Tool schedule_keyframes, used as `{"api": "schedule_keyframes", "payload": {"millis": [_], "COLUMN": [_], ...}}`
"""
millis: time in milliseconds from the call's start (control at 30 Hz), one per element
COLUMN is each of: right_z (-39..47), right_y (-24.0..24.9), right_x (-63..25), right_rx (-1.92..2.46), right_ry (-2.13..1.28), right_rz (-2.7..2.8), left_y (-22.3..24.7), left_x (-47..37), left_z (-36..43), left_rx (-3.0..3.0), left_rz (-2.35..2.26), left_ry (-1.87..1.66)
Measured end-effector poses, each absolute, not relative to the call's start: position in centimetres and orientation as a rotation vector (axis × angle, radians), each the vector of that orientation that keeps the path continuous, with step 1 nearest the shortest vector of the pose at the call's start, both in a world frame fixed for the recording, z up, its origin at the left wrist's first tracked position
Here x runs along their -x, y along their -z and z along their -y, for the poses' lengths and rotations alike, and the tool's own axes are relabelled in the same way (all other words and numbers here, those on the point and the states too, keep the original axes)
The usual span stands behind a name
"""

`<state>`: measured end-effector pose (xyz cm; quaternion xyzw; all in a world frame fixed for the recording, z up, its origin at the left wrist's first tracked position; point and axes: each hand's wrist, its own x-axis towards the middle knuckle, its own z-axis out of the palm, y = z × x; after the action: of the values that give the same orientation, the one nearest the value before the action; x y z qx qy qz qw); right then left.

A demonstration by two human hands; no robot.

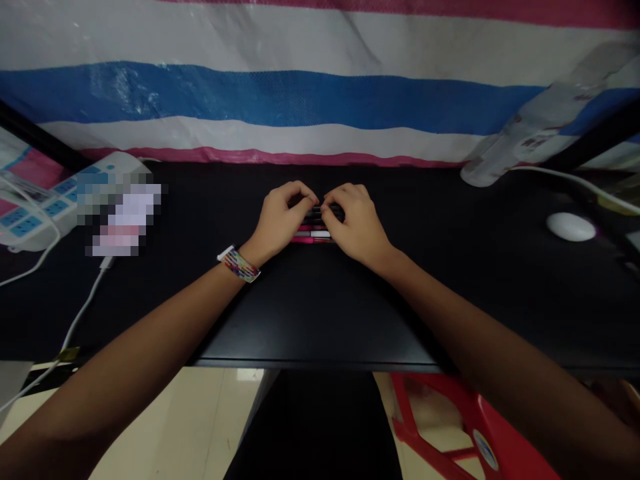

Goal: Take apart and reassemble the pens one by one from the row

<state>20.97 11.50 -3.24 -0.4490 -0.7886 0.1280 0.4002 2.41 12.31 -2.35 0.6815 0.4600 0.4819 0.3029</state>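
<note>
Several pens lie side by side on the black table (320,313), running left to right beneath my hands. Nearest me is a pink pen (303,240), with a white-and-grey pen (320,234) just behind it. Farther back are dark pens (314,215), partly covered by my fingers. My left hand (283,217), a woven band on its wrist, curls over the left part of the row with thumb and forefinger closed at a dark pen. Mirroring it, my right hand (357,220) is closed at the right part. Both sets of fingertips almost meet, and the pens' ends are hidden.
At the left are a white power strip (100,180) and a blurred-out phone (127,217) on a white cable. A white mouse (571,227) and a pale cylinder (483,170) stand right. Striped sheeting (300,97) hangs behind; a red stool (500,427) is below.
</note>
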Motion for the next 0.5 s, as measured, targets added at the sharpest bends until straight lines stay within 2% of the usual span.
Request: {"api": "schedule_keyframes", "payload": {"millis": [500], "right_z": [-8.7], "right_y": [1.4], "right_x": [-20.0], "right_rx": [0.715], "right_ry": [-0.317], "right_rz": [2.314], "left_y": [1.7], "left_x": [-1.3], "left_z": [-13.0], "left_rx": [-1.794], "left_rz": [-1.229], "left_ry": [-1.306]}}
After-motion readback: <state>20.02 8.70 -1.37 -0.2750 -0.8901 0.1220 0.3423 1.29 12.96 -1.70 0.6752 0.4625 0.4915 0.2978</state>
